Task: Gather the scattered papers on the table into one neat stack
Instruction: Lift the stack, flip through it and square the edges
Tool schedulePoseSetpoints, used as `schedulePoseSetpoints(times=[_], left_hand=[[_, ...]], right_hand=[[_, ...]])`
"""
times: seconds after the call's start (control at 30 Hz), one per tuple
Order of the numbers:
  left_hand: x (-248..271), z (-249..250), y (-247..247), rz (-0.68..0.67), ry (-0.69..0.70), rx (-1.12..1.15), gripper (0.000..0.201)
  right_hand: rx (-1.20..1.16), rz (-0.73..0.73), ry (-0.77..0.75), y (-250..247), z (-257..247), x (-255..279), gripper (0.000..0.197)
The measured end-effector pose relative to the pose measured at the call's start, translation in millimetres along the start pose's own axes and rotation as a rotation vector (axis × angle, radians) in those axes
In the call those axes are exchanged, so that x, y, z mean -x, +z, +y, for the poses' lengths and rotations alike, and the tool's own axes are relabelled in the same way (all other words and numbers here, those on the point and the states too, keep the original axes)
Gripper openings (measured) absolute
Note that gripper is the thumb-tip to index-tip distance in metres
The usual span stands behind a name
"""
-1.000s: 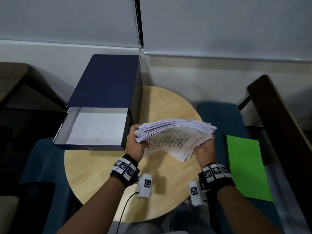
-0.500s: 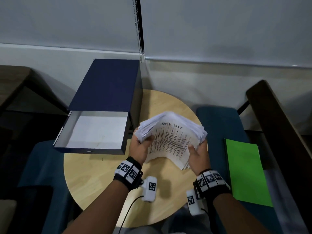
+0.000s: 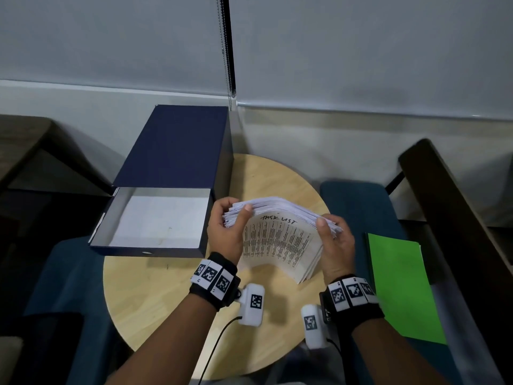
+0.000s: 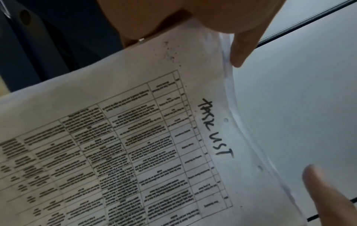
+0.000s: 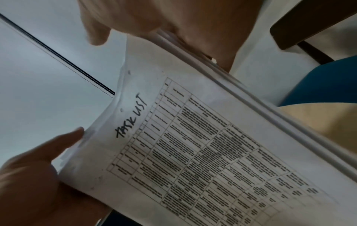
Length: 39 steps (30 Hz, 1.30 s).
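Note:
A thick stack of white papers (image 3: 280, 243) stands tilted over the round wooden table (image 3: 166, 301), its printed front sheet marked "TASK LIST" facing me. My left hand (image 3: 236, 211) grips the upper left corner, thumb on the front and fingers behind. My right hand (image 3: 330, 226) grips the upper right corner the same way. The stack bows slightly and its edges are still a little fanned. The left wrist view shows the front sheet (image 4: 135, 137) close up, and the right wrist view shows the same sheet (image 5: 193, 152). I cannot tell whether the lower edge touches the table.
An open dark blue box file (image 3: 155, 218) with a white inside lies on the table's left, close to my left hand. A green folder (image 3: 399, 287) lies on the blue seat at the right. Dark furniture flanks both sides; a blind cord (image 3: 224, 51) hangs behind.
The stack has tipped from nearly flat and fanned to more upright, with its front sheet facing me. Both hands shifted up to its top corners and the sheets lie closer together.

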<state>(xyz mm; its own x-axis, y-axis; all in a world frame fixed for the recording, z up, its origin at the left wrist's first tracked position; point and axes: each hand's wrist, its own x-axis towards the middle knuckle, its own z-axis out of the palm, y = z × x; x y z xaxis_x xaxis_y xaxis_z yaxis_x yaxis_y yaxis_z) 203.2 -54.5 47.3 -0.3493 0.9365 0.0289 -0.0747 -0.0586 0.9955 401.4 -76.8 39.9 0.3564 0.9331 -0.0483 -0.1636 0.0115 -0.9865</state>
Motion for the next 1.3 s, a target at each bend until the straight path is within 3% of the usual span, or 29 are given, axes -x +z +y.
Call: schedulePoseSetpoints(times=[0.13, 0.3, 0.4, 0.57, 0.83, 0.97, 1.03, 1.17, 1.2, 1.3], left_hand=[[-4.3, -2.7, -2.8, 0.028, 0.012, 0.0, 0.025], [-4.5, -3.9, -6.0, -0.014, 0.036, -0.024, 0.02], [-4.8, -6.0, -5.7, 0.021, 0.042, -0.049, 0.022], [-6.2, -3.7, -8.2, -0.034, 0.029, -0.072, 0.028], [-11.4, -8.8, -5.5, 0.116, -0.06, -0.035, 0.011], [-12.1, -7.3, -5.2, 0.069, -0.044, 0.013, 0.013], [-11.2, -10.4, -9.8, -0.011, -0.013, 0.041, 0.02], [-10.7, -24.1, -27.6, -0.19, 0.029, 0.01, 0.092], [-10.9, -29.5, -31.6, -0.23, 0.011, -0.028, 0.097], [-10.9, -37.9, -31.2, -0.308, -0.013, -0.18, 0.083]], right_hand=[[0.012, 0.122, 0.027, 2.2, -0.3, -3.8, 0.012], [0.074, 0.11, -0.019, 0.1, 1.1, -4.6, 0.009], [0.146, 0.087, -0.041, 1.2, -1.0, -4.5, 0.008], [0.174, 0.067, -0.029, 1.9, -5.1, -7.6, 0.01], [0.227, 0.02, -0.11, 4.3, -1.7, -5.3, 0.015], [0.226, 0.047, -0.057, 3.8, 0.7, -9.2, 0.013], [0.156, 0.012, -0.052, 3.4, -1.1, -10.0, 0.014], [0.076, -0.142, -0.051, -8.3, 6.2, -8.5, 0.06], [0.087, -0.18, -0.047, -11.0, 8.3, -6.6, 0.069], [0.234, -0.257, -0.043, -13.9, 18.7, -1.9, 0.075]])
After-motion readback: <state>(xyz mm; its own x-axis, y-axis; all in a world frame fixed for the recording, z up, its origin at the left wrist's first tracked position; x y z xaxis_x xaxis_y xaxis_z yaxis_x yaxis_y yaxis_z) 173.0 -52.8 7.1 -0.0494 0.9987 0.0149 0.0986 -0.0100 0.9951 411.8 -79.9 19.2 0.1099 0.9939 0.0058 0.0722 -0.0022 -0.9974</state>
